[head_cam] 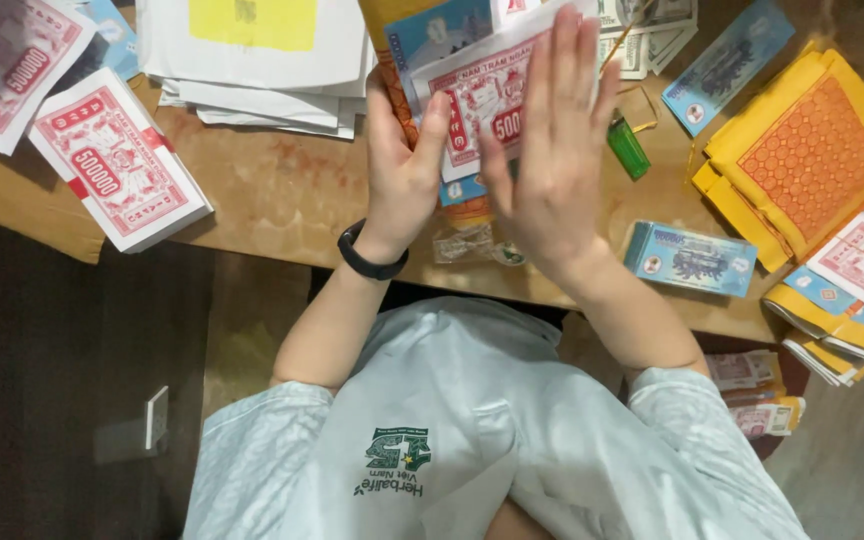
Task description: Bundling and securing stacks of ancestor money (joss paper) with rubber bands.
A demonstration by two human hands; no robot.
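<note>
My left hand [402, 170], with a black band on its wrist, is shut on a stack of paper notes [467, 95] held upright over the wooden table [272, 200]. The top note is red and white, with blue and orange sheets behind it. My right hand [552, 150] is flat with its fingers spread, laid against the front of the same stack and slightly blurred. It grips nothing.
A green lighter [628, 147] lies just right of my hands. A blue note bundle [690, 258] sits near the table's front edge. Yellow-orange paper packs [802, 150] fill the right side. A red-and-white bundle [117, 170] and white sheets [262, 80] lie to the left.
</note>
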